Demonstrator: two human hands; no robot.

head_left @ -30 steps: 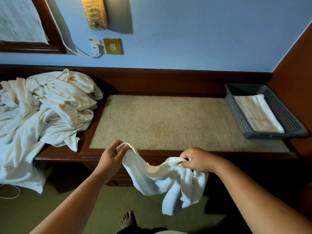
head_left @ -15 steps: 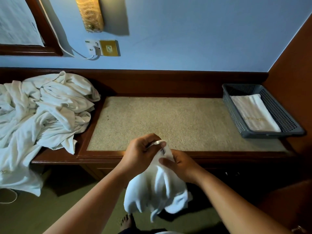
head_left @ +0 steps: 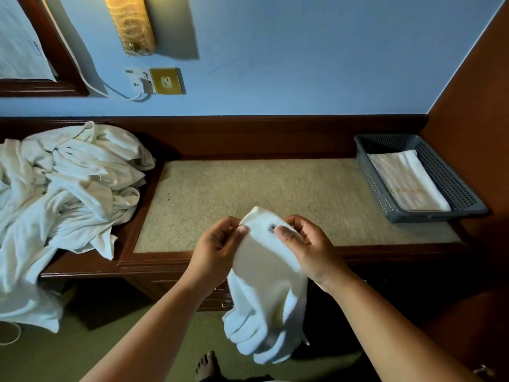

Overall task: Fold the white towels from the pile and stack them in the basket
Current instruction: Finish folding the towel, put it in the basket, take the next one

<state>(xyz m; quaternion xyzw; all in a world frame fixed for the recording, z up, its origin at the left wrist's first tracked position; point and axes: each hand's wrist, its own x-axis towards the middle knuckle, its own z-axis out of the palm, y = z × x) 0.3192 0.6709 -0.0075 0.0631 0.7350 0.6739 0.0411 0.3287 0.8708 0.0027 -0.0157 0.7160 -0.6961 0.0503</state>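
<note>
A bare foot [head_left: 205, 363] is seen at the bottom edge, on the green floor [head_left: 68, 354]. Just above, a white towel [head_left: 268, 285] is held up in the air in front of the surface [head_left: 248, 194], approx. at its front edge. The towel's top is pinched from both sides. The L grip [head_left: 217, 252] is closed on the left edge w/ thumb and curled fingers. The R grip [head_left: 308, 246] is closed on the right edge, thumb laid on the cloth. A small dark tag [head_left: 271, 228] is seen betw. the two thumbs. The rest of the towel hangs bunched below the hands.

The surface is framed in dark wood w/ a beige carpet-like inlay. At its left end a pile [head_left: 68, 194] of crumpled white towels is heaped, part of it spilled over the front edge and hung down twd. the floor. At the far right end a grey perforated basket [head_left: 371, 183] is set close to the brown side wall. One folded towel [head_left: 407, 183] is laid flat in it; its gold lettering is too blurred to be read.

Behind, on the blue wall [head_left: 303, 64], a brass socket [head_left: 166, 81] is fixed, w/ a white plug and cable [head_left: 91, 84] beside it. A lit lamp [head_left: 130, 23] is mounted above, and a dark frame [head_left: 63, 51] is cut off at top left.
</note>
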